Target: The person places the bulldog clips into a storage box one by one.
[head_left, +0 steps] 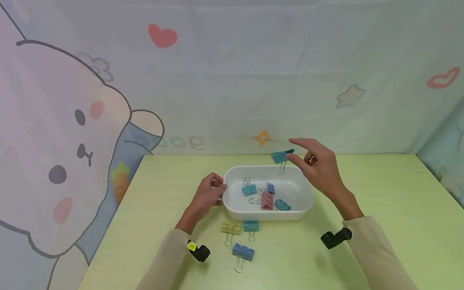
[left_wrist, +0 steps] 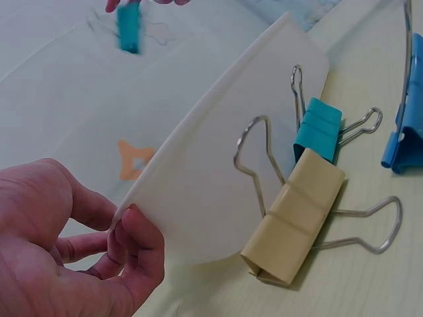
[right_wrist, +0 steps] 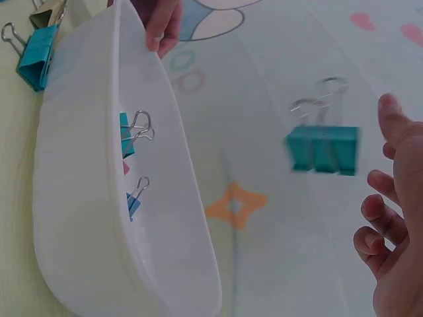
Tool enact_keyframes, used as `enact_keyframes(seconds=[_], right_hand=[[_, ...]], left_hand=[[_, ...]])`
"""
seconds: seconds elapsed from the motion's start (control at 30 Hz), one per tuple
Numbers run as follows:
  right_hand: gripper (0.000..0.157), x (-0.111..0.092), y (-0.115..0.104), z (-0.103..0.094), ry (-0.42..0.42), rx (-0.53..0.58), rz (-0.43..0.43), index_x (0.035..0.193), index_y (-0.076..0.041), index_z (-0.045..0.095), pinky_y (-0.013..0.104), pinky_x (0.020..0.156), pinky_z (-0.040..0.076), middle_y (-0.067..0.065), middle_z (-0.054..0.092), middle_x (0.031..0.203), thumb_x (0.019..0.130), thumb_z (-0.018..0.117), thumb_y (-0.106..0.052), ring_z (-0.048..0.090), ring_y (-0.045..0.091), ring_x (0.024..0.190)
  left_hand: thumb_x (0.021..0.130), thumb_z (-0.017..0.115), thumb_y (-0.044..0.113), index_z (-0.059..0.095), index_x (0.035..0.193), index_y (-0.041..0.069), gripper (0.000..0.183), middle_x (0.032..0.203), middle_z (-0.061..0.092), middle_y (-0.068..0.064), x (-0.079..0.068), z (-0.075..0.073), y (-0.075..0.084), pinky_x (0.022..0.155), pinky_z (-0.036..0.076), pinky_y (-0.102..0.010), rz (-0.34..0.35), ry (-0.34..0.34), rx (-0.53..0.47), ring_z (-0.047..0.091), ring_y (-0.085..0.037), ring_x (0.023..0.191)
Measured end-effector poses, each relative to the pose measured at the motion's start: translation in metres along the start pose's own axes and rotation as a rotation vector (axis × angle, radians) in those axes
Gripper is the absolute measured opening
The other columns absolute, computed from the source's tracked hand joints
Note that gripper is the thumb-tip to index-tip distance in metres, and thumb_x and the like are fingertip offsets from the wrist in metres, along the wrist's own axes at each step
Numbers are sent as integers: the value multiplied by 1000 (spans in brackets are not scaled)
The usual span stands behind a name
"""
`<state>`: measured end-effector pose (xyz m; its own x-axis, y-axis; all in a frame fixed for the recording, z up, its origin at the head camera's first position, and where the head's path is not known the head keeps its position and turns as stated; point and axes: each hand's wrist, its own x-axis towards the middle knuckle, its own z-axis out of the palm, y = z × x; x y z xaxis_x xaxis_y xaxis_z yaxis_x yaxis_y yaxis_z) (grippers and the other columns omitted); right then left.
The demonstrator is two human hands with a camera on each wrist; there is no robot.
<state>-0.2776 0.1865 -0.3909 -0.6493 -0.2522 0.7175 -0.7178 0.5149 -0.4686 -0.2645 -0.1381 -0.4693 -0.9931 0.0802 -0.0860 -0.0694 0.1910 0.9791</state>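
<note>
My left hand [head_left: 206,196] pinches the left rim of a white plastic tub [head_left: 267,216], thumb and fingers on either side of the edge. Over the tub's far side, a teal binder clip [head_left: 281,157] is in mid-air, blurred in the right wrist view. My right hand [head_left: 322,170] is beside it with thumb and fingers spread; the right wrist view shows a gap between the fingers and the clip. Inside the tub lie several binder clips, among them a pink one [head_left: 267,200], a teal one [head_left: 249,190] and a small blue one [head_left: 270,188].
On the pale yellow table [head_left: 165,176], in front of the tub, lie a yellow binder clip [head_left: 231,228], a teal clip [head_left: 251,226] and a blue clip [head_left: 243,252]. A printed cloth [head_left: 237,73] hangs behind the table's back edge.
</note>
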Motion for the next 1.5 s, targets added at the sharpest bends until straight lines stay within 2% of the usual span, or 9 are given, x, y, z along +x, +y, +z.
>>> enact_keyframes(seconds=[0.13,0.5,0.77,0.87,1.07,1.13,1.37,1.5], right_hand=[[54,-3,2,0,8,35,8,140,-13,65,22,53,41,6,65,134,89,82,-6,51,11,59],[57,-15,-13,2,-118,71,-44,139,-13,65,26,52,42,4,65,129,86,84,-7,51,8,63],[57,-37,-29,11,-263,91,-107,136,-11,65,26,52,42,7,67,128,83,87,-9,51,6,65],[55,-48,-32,17,-325,105,-109,135,-13,65,23,53,42,4,67,124,85,87,-14,52,5,65],[52,-67,-40,31,-429,91,-105,135,-19,65,22,57,44,-10,67,113,88,85,-29,53,6,67],[51,-72,-42,36,-450,86,-114,134,-18,67,22,58,44,-8,69,116,89,84,-32,53,6,66],[45,-88,-51,49,-547,75,-96,132,-18,69,23,66,46,-12,63,91,94,78,-41,51,3,66],[46,-94,-54,57,-612,33,-68,135,-18,68,21,63,44,-9,67,94,97,73,-44,48,0,64]], left_hand=[[106,59,10,53,121,-2,20,111,56,-18,0,0,0,71,62,-36,1,0,0,68,-36,95],[106,58,10,52,124,-5,24,112,56,-19,0,-1,0,72,62,-36,0,-1,-4,68,-38,98],[106,57,9,52,122,-4,21,111,56,-18,-1,0,1,73,62,-39,3,0,-5,68,-38,98],[105,58,9,53,120,-2,19,111,56,-18,-1,0,2,72,62,-38,4,0,-3,67,-38,98],[105,58,10,53,120,-2,20,111,57,-18,0,0,3,71,61,-36,2,0,2,67,-39,99],[105,58,10,53,120,-2,20,111,57,-18,1,0,3,71,61,-36,3,-2,0,67,-39,99],[105,58,11,54,120,-1,20,111,57,-18,1,1,1,71,61,-37,5,-2,12,67,-37,97],[106,57,10,54,119,-1,18,110,56,-18,1,0,0,71,61,-37,7,-3,5,67,-37,96]])
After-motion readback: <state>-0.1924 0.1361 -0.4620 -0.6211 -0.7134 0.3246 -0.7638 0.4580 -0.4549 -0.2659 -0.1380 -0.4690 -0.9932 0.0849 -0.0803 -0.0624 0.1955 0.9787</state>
